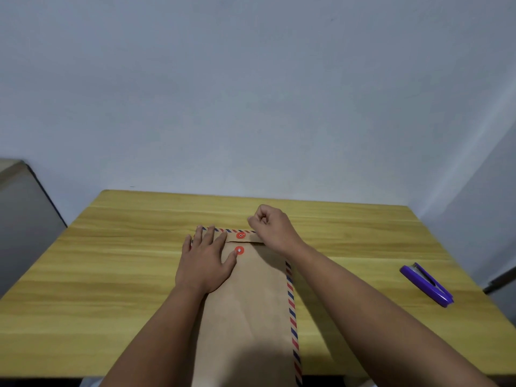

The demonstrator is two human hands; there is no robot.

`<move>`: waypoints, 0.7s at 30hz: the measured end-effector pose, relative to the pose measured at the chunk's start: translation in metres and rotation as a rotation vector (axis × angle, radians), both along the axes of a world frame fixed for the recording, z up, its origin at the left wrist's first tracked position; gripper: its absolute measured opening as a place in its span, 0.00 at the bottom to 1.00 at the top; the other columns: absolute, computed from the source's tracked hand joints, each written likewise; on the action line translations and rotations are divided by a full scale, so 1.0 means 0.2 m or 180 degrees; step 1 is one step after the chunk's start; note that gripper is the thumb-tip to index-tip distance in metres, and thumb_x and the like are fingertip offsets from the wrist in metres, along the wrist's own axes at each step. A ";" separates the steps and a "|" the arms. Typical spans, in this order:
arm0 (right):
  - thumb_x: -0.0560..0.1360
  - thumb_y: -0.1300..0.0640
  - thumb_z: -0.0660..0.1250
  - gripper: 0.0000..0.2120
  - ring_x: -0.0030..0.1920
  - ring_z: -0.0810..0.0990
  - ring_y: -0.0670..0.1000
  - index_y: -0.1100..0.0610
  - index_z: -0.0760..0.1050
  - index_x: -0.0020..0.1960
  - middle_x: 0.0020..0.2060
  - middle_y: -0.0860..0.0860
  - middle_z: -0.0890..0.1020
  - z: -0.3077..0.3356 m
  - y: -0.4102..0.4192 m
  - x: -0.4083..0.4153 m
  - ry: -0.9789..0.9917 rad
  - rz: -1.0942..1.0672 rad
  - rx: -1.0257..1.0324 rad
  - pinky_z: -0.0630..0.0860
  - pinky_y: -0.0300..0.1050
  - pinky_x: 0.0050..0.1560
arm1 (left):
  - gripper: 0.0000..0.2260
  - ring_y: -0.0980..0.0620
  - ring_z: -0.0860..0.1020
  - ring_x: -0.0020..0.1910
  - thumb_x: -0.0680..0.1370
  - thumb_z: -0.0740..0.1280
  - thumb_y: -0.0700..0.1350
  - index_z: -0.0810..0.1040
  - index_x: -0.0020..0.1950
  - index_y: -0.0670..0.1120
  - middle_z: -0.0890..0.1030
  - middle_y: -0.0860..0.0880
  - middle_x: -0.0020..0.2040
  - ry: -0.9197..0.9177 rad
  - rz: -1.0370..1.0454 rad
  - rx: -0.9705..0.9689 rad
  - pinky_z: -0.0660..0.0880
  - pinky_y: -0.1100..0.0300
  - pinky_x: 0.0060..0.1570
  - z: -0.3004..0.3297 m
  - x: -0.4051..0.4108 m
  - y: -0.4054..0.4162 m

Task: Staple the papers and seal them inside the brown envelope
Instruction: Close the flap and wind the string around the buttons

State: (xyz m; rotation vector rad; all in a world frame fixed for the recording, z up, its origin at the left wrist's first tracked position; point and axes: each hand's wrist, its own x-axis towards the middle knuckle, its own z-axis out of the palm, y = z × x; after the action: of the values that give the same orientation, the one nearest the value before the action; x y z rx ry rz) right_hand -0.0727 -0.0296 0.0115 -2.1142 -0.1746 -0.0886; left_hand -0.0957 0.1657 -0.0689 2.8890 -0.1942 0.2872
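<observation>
**Brown envelope, flap down, string tie in hand**

Brown kraft paper is what the job now turns on: the brown envelope (251, 303) lies flat on the wooden table (111, 261), its long axis running straight away from the person, flap end at the far side and the bottom end passing out of view at the near edge. A red and blue striped border runs down its right side and across the far edge. The flap is folded down, and two red discs sit one beyond the other on the midline: the flap button (240, 235) and, just nearer, the body button (239, 250).

Judging by the look, the envelope is light, thin and fairly limp, so it would slide or buckle if tugged. It seems best pinned flat near the flap, with fine work done at the buttons.

The left hand (205, 261) does that, spread open and pressing palm-down on the envelope's far left part, thumb tip touching the body button. The right hand (272, 227) hovers at the envelope's far right corner, fingers curled in a pinch; any string is too fine to see, so I cannot tell what it holds.

No papers show; presumably they are inside. A purple stapler (427, 284) lies well to the envelope's right.
</observation>
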 end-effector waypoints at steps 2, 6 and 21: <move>0.77 0.53 0.70 0.06 0.28 0.71 0.44 0.52 0.73 0.49 0.26 0.45 0.75 -0.02 0.01 0.00 0.0044 0.0014 -0.0725 0.66 0.44 0.33 | 0.35 0.43 0.52 0.83 0.78 0.47 0.71 0.65 0.80 0.55 0.62 0.48 0.82 0.0001 -0.0004 -0.0015 0.51 0.42 0.79 0.00 0.00 0.00; 0.77 0.53 0.70 0.11 0.50 0.80 0.56 0.53 0.79 0.58 0.48 0.51 0.83 -0.06 0.00 0.01 -0.0067 0.0067 -0.2207 0.76 0.49 0.45 | 0.35 0.43 0.51 0.83 0.78 0.46 0.71 0.64 0.80 0.55 0.62 0.48 0.82 0.0018 -0.0008 -0.0002 0.51 0.42 0.80 0.00 0.00 0.00; 0.76 0.50 0.72 0.05 0.49 0.81 0.43 0.48 0.87 0.48 0.49 0.40 0.83 -0.12 -0.01 -0.09 -0.0969 0.0385 -0.1057 0.80 0.48 0.47 | 0.36 0.44 0.50 0.83 0.78 0.45 0.71 0.62 0.81 0.54 0.59 0.48 0.83 0.0079 -0.0008 -0.0038 0.49 0.42 0.80 0.00 0.01 0.00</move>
State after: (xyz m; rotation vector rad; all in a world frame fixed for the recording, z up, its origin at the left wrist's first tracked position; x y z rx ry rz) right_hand -0.0904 -0.0324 -0.0128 -2.4055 -0.5289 -0.3295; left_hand -0.0945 0.1663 -0.0688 2.8788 -0.1911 0.2512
